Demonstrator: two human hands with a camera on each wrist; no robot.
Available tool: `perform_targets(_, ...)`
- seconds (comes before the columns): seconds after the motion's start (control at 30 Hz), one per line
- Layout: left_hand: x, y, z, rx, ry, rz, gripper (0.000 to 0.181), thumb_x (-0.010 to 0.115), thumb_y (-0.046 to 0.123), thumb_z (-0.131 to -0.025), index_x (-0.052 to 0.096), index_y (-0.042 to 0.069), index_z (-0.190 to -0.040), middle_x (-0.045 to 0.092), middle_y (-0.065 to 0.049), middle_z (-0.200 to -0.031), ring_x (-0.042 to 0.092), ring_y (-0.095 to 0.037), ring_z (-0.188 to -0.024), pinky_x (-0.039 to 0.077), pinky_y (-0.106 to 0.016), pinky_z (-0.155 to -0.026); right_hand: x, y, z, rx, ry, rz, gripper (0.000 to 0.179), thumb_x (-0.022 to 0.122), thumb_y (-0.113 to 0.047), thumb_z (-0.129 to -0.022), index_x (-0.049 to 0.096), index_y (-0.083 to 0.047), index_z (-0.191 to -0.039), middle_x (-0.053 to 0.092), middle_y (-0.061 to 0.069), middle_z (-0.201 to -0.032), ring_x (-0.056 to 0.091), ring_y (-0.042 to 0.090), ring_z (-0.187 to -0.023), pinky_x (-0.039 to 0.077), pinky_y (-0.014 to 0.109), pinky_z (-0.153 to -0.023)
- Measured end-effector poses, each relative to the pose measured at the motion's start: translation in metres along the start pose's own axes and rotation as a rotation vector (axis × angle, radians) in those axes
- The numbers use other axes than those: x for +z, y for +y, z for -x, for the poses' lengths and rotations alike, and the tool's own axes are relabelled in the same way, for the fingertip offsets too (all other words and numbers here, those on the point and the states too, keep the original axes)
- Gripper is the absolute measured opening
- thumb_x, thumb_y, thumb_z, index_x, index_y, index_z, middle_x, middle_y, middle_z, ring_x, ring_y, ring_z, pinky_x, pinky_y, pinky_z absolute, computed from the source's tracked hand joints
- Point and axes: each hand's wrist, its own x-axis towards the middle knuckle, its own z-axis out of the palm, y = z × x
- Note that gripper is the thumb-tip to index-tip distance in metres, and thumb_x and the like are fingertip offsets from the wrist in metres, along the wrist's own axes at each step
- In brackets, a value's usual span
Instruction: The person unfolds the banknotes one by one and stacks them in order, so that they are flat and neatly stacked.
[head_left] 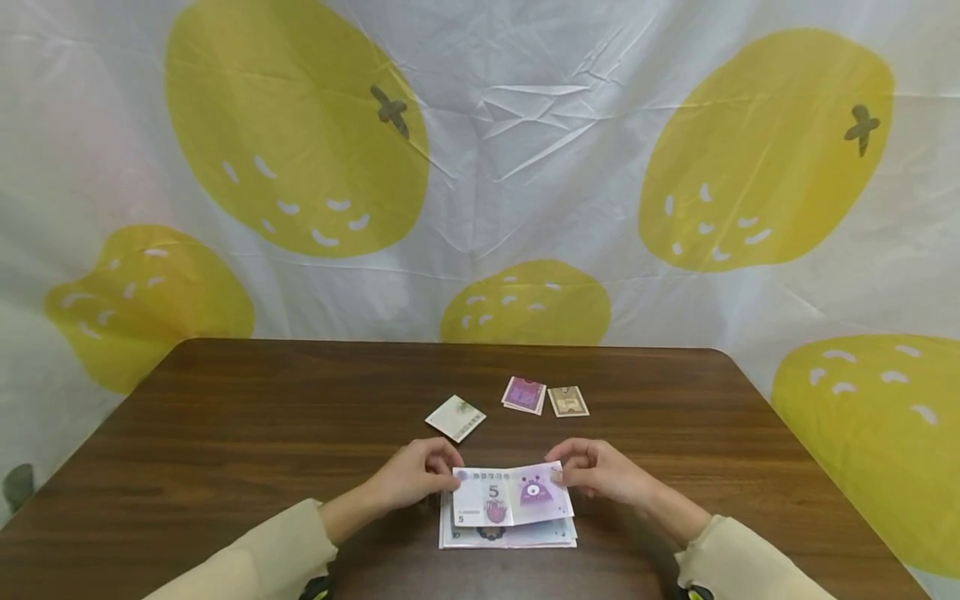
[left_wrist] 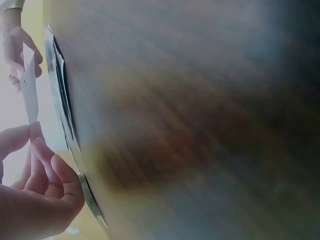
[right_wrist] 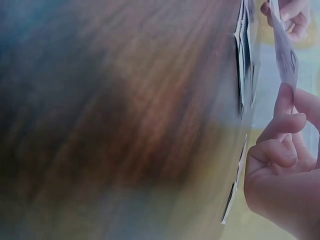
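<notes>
A purple play banknote (head_left: 480, 500) marked 5, with a cartoon monster on its right half, is held just above the table. My left hand (head_left: 417, 477) pinches its left end between thumb and forefinger; my right hand (head_left: 600, 472) pinches the right end. In the left wrist view the banknote (left_wrist: 30, 92) appears nearly edge-on, raised off the stack. The right wrist view also shows the banknote (right_wrist: 286, 55) lifted, gripped by right fingertips (right_wrist: 285, 97). Beneath it lies a stack of banknotes (head_left: 517, 537), mostly covered, with a bluish one marked 10 on top.
Behind the hands lie a folded greenish-white note (head_left: 455, 418), a folded purple note (head_left: 524, 395) and a folded brown note (head_left: 568, 402). The brown wooden table (head_left: 247, 433) reaches back to a white curtain (head_left: 525, 192) printed with yellow fruit.
</notes>
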Motion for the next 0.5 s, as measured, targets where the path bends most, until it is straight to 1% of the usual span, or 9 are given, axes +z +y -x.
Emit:
perform_targets(0.2,-0.0002,0.0,0.0011,-0.005,-0.029,-0.017,0.016,0.065,-0.003,-0.071,0.057,-0.001,-0.085,0.058,-0.006,-0.062,0.049,-0.014,-0.052,0.039,-0.025,-0.042,0.0023,0.0026,0.0009,-0.036,-0.032,0.031,0.027,0.061,-0.004,-0.078,0.053,0.009,-0.102,0.054,0.001,-0.065,0.039,0.006,-0.048,0.031,0.018,-0.044)
perform_targets(0.37,0.0007,-0.0002,0.0014,-0.001,-0.042,-0.035,0.016,0.065,-0.003,-0.071,0.056,-0.001,-0.084,0.057,-0.004,-0.06,0.049,-0.014,-0.05,0.042,-0.029,-0.04,0.0026,0.0065,-0.0003,-0.038,-0.045,0.041,0.025,0.061,-0.002,-0.078,0.054,0.009,-0.099,0.053,0.001,-0.065,0.039,0.005,-0.048,0.031,0.017,-0.044)
perform_targets(0.5,0.0016,-0.0022,0.0012,0.003,-0.042,-0.055,0.015,0.065,-0.003,-0.071,0.056,0.0,-0.084,0.056,-0.002,-0.06,0.05,-0.014,-0.052,0.042,-0.029,-0.041,0.0026,0.009,-0.0016,-0.044,-0.052,0.05,0.024,0.061,-0.002,-0.077,0.055,0.008,-0.098,0.054,0.001,-0.066,0.039,0.005,-0.048,0.031,0.017,-0.044)
